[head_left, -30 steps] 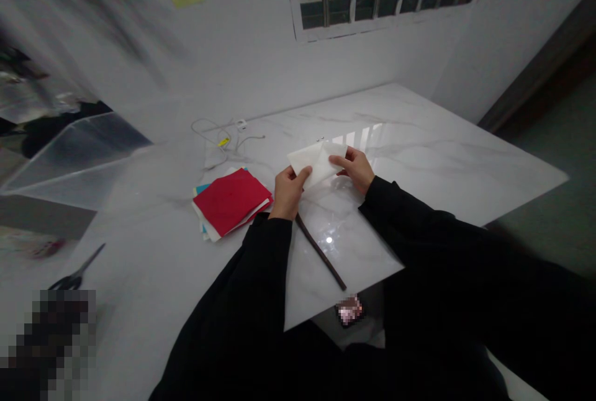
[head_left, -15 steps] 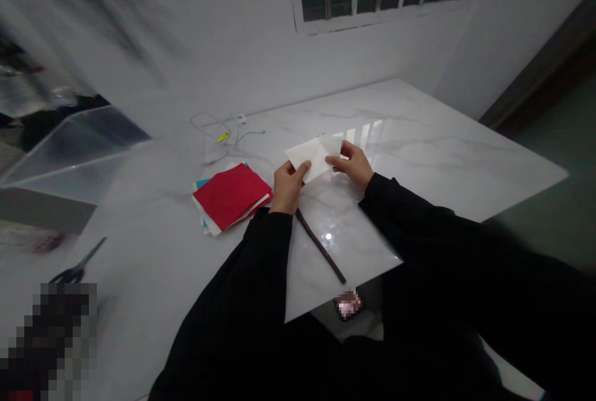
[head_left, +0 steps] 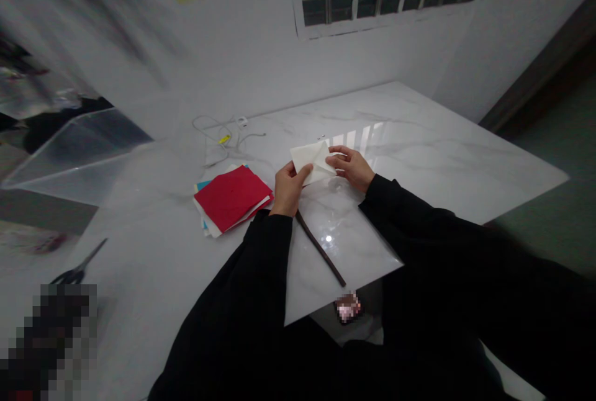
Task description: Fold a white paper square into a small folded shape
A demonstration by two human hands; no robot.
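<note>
As the left hand and right hand pinch folded white paper, long axis sideways, dipping rightward

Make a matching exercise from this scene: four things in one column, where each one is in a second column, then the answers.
Things
1. Folded white paper
2. Red paper sheets
3. Dark thin stick
4. Scissors

Places
A. Lying on the marble tabletop, beside the left sleeve
B. At the lower left of the view, away from the hands
C. Held between the left hand and the right hand
D. On top of a paper pile, beside the left hand

Pairs: 1-C, 2-D, 3-A, 4-B
</note>
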